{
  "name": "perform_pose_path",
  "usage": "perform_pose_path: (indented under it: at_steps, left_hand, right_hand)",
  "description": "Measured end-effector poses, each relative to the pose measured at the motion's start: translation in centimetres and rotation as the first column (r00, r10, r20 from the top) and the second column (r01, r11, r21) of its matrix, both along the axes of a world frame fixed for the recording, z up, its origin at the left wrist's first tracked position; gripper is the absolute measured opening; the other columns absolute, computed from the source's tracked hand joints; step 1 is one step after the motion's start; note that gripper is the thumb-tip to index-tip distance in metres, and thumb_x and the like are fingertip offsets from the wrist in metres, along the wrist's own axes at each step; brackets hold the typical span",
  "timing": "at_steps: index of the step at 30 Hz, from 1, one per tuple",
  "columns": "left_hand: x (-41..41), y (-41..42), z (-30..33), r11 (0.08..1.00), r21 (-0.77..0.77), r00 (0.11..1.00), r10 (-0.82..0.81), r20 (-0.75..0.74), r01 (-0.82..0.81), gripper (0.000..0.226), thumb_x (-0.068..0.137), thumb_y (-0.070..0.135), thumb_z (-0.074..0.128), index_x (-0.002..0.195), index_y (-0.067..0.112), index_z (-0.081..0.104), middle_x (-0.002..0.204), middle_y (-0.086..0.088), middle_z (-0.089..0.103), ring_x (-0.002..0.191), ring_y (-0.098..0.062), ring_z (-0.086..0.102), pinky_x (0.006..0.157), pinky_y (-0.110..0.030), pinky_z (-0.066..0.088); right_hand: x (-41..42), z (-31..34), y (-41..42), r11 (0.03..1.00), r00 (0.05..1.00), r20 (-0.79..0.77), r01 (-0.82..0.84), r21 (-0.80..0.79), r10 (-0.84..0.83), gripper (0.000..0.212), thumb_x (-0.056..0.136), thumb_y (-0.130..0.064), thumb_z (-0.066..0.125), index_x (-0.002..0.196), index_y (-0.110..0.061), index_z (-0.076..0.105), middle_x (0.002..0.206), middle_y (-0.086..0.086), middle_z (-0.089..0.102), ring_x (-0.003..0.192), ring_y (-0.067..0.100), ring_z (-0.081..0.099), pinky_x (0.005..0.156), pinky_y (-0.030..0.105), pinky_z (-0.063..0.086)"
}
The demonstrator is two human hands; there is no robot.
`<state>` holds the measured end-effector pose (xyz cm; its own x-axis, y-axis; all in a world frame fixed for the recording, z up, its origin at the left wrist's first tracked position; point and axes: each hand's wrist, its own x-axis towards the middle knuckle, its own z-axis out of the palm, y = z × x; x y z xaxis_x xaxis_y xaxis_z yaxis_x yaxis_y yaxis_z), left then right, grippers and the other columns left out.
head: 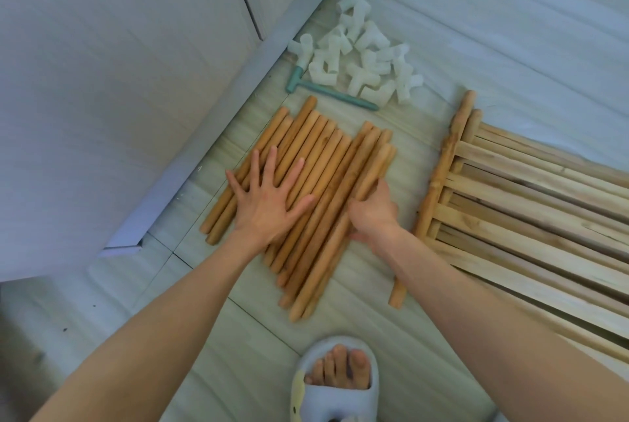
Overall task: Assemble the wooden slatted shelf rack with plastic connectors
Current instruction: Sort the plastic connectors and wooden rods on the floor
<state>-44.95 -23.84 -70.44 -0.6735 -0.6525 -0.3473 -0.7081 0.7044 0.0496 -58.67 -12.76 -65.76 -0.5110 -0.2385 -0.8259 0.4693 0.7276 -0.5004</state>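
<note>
Lying side by side on the tiled floor [391, 312], the round wooden dowels [326, 156] form a loose, orange-brown row, their ends uneven. The left hand [269, 197] rests flat on them with fingers spread wide. The right hand [372, 209] curls its fingers round one dowel [343, 217] at the row's right edge, gripping it near the middle.

Just right of the right hand lie the slatted shelf panels [531, 203], stacked, pale flat slats fixed to round rails. Beyond both hands, past the dowels' far ends, sits a heap of translucent white plastic connectors [364, 60], with a small teal mallet [326, 91] between the heap and the dowels. Left of the left hand stands a white cabinet [112, 74]. Nearer the person, below the hands, a foot in a pale slipper [335, 384] is on the floor.
</note>
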Motion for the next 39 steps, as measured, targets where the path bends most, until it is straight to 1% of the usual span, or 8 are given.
perform_pose_path:
  at_steps: [6, 12, 15, 19, 22, 26, 31, 39]
  left_hand:
    - [-0.8, 2.1, 0.6, 0.997, 0.003, 0.993, -0.080, -0.090, 0.081, 0.061, 0.083, 0.073, -0.006, 0.138, 0.052, -0.018, 0.153, -0.001, -0.027, 0.140, -0.030, -0.026, 0.099, -0.068, -0.017]
    - [-1.6, 4.9, -0.2, 0.987, -0.012, 0.986, -0.162, -0.036, 0.161, 0.053, 0.087, 0.062, -0.012, 0.135, 0.046, -0.030, 0.149, 0.000, -0.033, 0.137, -0.032, -0.031, 0.099, -0.070, -0.019]
    - [-1.6, 5.9, -0.8, 0.975, -0.045, 0.974, -0.220, -0.061, 0.218, 0.051, 0.092, 0.054, -0.008, 0.137, 0.044, -0.029, 0.152, 0.000, -0.028, 0.139, -0.032, -0.027, 0.102, -0.070, -0.015]
    - [-1.4, 5.6, -1.1, 0.977, -0.047, 0.973, -0.213, -0.084, 0.210, 0.051, 0.094, 0.055, -0.002, 0.141, 0.046, -0.020, 0.155, -0.001, -0.019, 0.142, -0.029, -0.019, 0.104, -0.069, -0.010]
    - [-0.9, 4.3, -1.0, 0.980, -0.048, 0.978, -0.197, -0.067, 0.194, 0.051, 0.092, 0.058, -0.003, 0.137, 0.049, -0.027, 0.154, 0.002, -0.024, 0.140, -0.027, -0.024, 0.105, -0.069, -0.009]
    - [-0.5, 3.0, -0.6, 0.984, -0.018, 0.982, -0.179, -0.064, 0.178, 0.049, 0.091, 0.059, -0.002, 0.134, 0.054, -0.026, 0.150, 0.004, -0.032, 0.138, -0.027, -0.030, 0.103, -0.071, -0.013]
    - [-1.1, 4.0, 0.0, 0.955, -0.051, 0.953, -0.294, -0.071, 0.291, 0.053, 0.091, 0.061, 0.004, 0.139, 0.051, -0.018, 0.153, 0.002, -0.026, 0.142, -0.031, -0.021, 0.100, -0.070, -0.017]
    - [0.2, 3.1, -0.3, 0.961, -0.065, 0.963, -0.270, 0.009, 0.270, 0.053, 0.090, 0.058, -0.005, 0.136, 0.047, -0.029, 0.150, 0.003, -0.029, 0.139, -0.028, -0.027, 0.105, -0.069, -0.012]
  right_hand:
    - [0.0, -0.8, 1.8, 0.990, 0.988, -0.087, -0.120, 0.078, 0.127, 0.062, 0.093, -0.027, 0.054, 0.144, -0.015, 0.021, 0.137, 0.014, 0.041, 0.118, 0.032, 0.049, 0.096, 0.046, 0.047]
    - [-0.2, -0.7, 2.3, 0.997, 0.991, -0.129, -0.035, 0.073, 0.044, 0.053, 0.092, -0.023, 0.055, 0.138, -0.014, 0.030, 0.130, 0.014, 0.049, 0.115, 0.031, 0.053, 0.094, 0.047, 0.048]
    - [-0.1, -0.6, 2.9, 0.997, 0.981, -0.185, -0.042, 0.064, 0.053, 0.053, 0.092, -0.025, 0.055, 0.139, -0.014, 0.033, 0.130, 0.014, 0.050, 0.116, 0.031, 0.053, 0.095, 0.047, 0.047]
    - [-0.1, -0.5, 3.4, 0.994, 0.975, -0.199, -0.084, 0.074, 0.097, 0.056, 0.090, -0.028, 0.059, 0.136, -0.013, 0.030, 0.129, 0.015, 0.051, 0.115, 0.032, 0.054, 0.094, 0.047, 0.048]
    - [-0.3, -0.4, 3.2, 0.993, 0.979, -0.179, -0.086, 0.083, 0.100, 0.061, 0.086, -0.030, 0.065, 0.132, -0.013, 0.029, 0.128, 0.015, 0.050, 0.112, 0.033, 0.055, 0.090, 0.049, 0.050]
    - [-0.3, -0.4, 2.9, 0.988, 0.969, -0.204, -0.118, 0.100, 0.136, 0.057, 0.086, -0.027, 0.066, 0.129, -0.012, 0.031, 0.126, 0.017, 0.050, 0.109, 0.035, 0.056, 0.090, 0.049, 0.050]
    - [-0.2, -0.4, 3.3, 0.974, 0.939, -0.267, -0.191, 0.125, 0.218, 0.051, 0.091, -0.018, 0.059, 0.133, -0.008, 0.032, 0.131, 0.016, 0.049, 0.120, 0.032, 0.049, 0.100, 0.040, 0.041]
    - [0.3, 0.1, 2.1, 0.929, 0.894, -0.257, -0.365, 0.055, 0.367, 0.052, 0.091, -0.007, 0.052, 0.139, -0.009, 0.031, 0.125, 0.016, 0.052, 0.113, 0.030, 0.053, 0.093, 0.033, 0.042]
